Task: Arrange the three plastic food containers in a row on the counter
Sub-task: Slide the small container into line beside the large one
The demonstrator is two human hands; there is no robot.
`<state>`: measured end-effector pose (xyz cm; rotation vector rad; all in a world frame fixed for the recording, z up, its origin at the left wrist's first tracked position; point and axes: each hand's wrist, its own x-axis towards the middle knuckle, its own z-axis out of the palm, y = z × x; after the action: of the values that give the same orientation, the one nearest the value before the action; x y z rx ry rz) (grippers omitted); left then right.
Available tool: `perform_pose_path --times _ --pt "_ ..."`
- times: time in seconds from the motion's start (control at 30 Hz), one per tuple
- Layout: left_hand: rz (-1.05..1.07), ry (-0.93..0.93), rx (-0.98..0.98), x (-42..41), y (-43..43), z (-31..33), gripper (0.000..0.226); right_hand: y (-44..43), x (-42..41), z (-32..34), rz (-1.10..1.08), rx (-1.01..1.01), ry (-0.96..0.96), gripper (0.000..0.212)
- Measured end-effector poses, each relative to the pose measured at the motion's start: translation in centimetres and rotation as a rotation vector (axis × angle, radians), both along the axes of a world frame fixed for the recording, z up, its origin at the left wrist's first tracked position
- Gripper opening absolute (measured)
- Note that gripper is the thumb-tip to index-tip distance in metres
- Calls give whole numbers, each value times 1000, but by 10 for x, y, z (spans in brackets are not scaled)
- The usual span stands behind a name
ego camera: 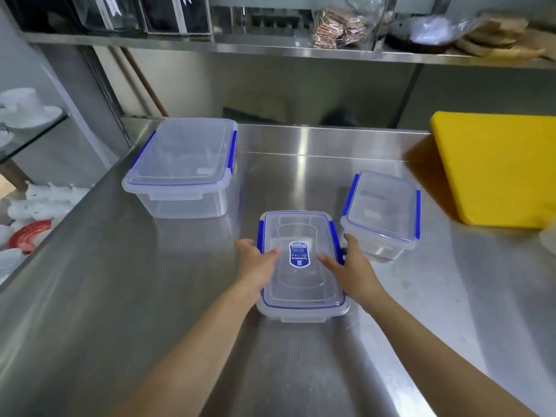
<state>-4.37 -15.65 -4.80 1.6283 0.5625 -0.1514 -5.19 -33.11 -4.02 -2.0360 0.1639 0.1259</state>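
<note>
Three clear plastic containers with blue clips stand on the steel counter (pixel 120 296). The large container (pixel 180 164) is at the back left. A small container (pixel 382 212) sits to the right, slightly turned. The medium container (pixel 301 284), with a blue label on its lid, is in the middle near me. My left hand (pixel 255 263) grips its left side, thumb on the lid. My right hand (pixel 350 263) grips its right side, thumb on the lid too.
A thick yellow cutting board (pixel 499 170) lies at the right. A steel shelf (pixel 270 51) with jars and packets hangs above the counter's back. White crockery (pixel 27 109) sits on a glass shelf past the counter's left edge.
</note>
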Motion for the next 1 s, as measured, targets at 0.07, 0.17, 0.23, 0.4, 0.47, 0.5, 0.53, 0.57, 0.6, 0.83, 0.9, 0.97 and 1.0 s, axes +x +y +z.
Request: perform_pose_path --times 0.07,0.17,0.23,0.4,0.47,0.5,0.53,0.57,0.6,0.83,0.9,0.97,1.0 --pt "-19 -110 184 -6 -1 2 42 2 -5 1 57 -31 -123 66" --pt "-213 -288 429 -15 13 7 93 -6 -15 4 327 -254 -164 103" --pt "-536 -273 578 -23 21 11 128 -15 -21 2 555 -481 -182 111" --pt "-1051 -274 929 -39 32 0 122 -22 -22 2 746 -702 -265 100" --pt "-1041 -367 975 -38 34 -4 110 -22 -19 -1 749 -762 -319 93" --pt "-1018 -412 992 -37 36 -6 104 -22 -17 -2 742 -777 -336 91" --pt "-992 -449 1001 -35 38 -8 101 -21 -15 -2 738 -786 -349 89" --pt "-968 -481 1012 -32 38 -9 98 -21 -12 -2 738 -793 -367 88" --pt "-949 -518 1031 -29 39 -9 96 -21 -7 -2 741 -797 -385 88" --pt "-703 -864 1219 12 33 -2 48 -8 45 -1 670 -788 -470 75" --pt "-631 -852 1258 27 28 -4 47 -1 66 1 653 -827 -452 63" --pt "-566 -811 1295 43 23 -7 50 6 89 6 686 -848 -438 57" --pt "-536 -790 1281 52 21 -8 50 9 102 6 695 -866 -434 56"
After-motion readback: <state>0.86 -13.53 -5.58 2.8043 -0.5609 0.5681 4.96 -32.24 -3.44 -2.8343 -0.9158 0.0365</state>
